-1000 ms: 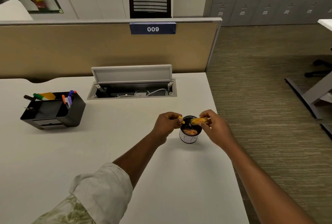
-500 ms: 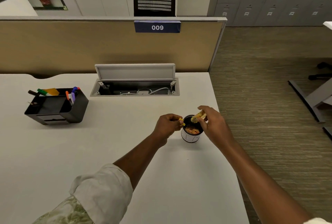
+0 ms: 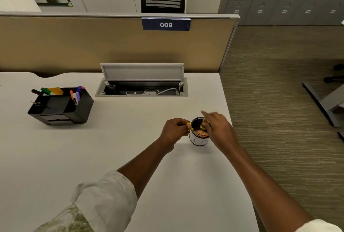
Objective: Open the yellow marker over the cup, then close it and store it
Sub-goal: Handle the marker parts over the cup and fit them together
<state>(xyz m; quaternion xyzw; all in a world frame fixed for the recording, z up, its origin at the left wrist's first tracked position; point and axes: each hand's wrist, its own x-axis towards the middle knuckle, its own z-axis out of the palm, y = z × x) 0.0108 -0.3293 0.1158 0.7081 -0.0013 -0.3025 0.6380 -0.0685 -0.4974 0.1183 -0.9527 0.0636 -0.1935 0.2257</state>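
A small white cup [image 3: 198, 139] with a dark inside stands near the desk's right edge. My left hand [image 3: 175, 130] is closed just left of its rim, pinching the yellow marker cap [image 3: 189, 125]. My right hand [image 3: 217, 129] hovers over the cup's right side, blurred, fingers wrapped around the yellow marker body [image 3: 202, 126], which points down into the cup. Most of the marker is hidden by my fingers. The cap and the body are apart.
A black desk organizer [image 3: 61, 106] with several coloured markers sits at the left. An open cable tray [image 3: 142, 88] with a raised lid lies at the back of the white desk [image 3: 93, 157]. The desk's right edge is close to the cup; a tan partition [image 3: 93, 45] stands behind.
My right hand has tipped the marker body from lying across the cup to pointing down into it. My left hand keeps the cap beside the rim. The view has shifted slightly.
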